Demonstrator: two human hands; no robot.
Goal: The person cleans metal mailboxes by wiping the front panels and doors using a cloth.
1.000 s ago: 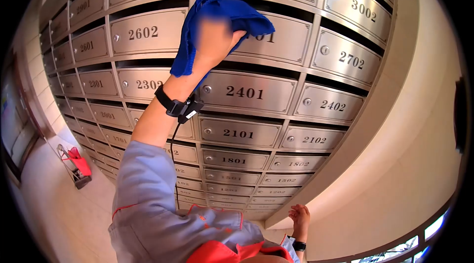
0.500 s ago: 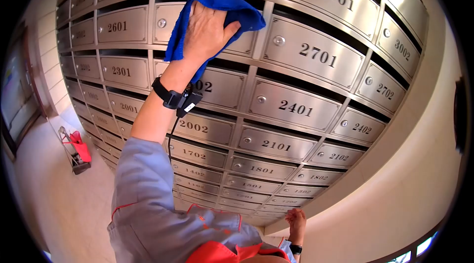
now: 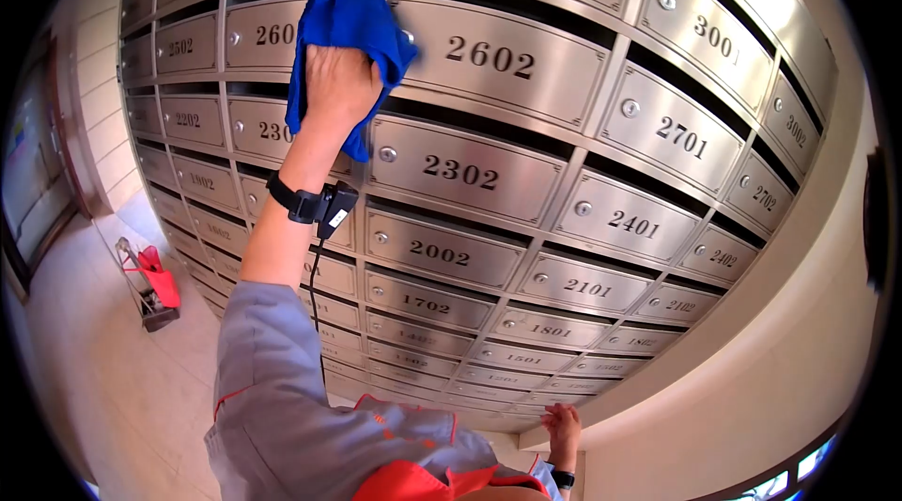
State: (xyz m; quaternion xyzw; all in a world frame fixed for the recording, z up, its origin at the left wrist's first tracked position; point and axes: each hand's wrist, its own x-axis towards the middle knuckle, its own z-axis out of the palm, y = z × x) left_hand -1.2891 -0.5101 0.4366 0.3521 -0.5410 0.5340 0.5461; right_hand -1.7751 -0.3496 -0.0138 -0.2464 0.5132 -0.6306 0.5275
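Note:
My left hand [image 3: 344, 86] presses a blue cloth [image 3: 348, 17] against the metal mailboxes. The cloth wraps over its fingertips and partly covers the door numbered 260-something; its right edge reaches the lock side of mailbox 2602 [image 3: 493, 57]. A black strap with a small device [image 3: 315, 204] and a cable sits on that wrist. Down at the lower right, my right hand [image 3: 563, 426] hangs near the bottom rows of mailboxes, fingers loosely bent and apart, nothing visible in it. It wears a black wristband [image 3: 563, 478].
Rows of numbered silver mailboxes with locks and dark slots fill the wall. A curved beige wall edge [image 3: 695, 365] borders them on the right. On the floor at left stands a long-handled dustpan [image 3: 160, 318] with a red item [image 3: 160, 277], near a door [image 3: 38, 163].
My left hand and the cloth have moved left across the doors, uncovering mailboxes 2602 and 2302. Its fingers are now more bent into the cloth. My right hand stays about where it was.

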